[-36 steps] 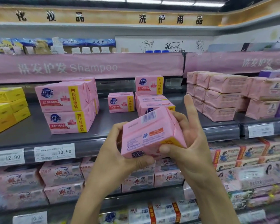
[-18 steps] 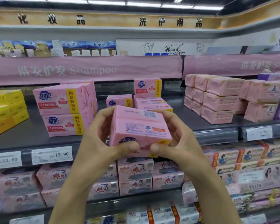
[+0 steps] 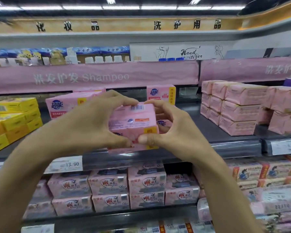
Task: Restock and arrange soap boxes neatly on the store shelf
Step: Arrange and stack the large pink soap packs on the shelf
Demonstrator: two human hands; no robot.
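Note:
A pink soap box (image 3: 133,123) with a barcode on its upper face is held between both hands at the front edge of the grey shelf (image 3: 225,137). My left hand (image 3: 91,121) grips its left side, thumb at the lower front. My right hand (image 3: 171,132) grips its right side, thumb on the front. Behind my left hand stands a stack of the same pink boxes (image 3: 60,106). Another such box (image 3: 160,94) stands upright further back, and one (image 3: 163,123) is partly hidden behind my right hand.
Yellow boxes (image 3: 13,120) are stacked at the shelf's left end and pale pink wrapped soaps (image 3: 235,106) at its right. A price tag reading 13.90 (image 3: 69,164) sits on the shelf rail. The shelf below is packed with pink soap packs (image 3: 128,190).
Both hands have carried the pink box up and forward to the shelf's front edge, levelling it from its earlier tilt. The view has moved closer to the shelf.

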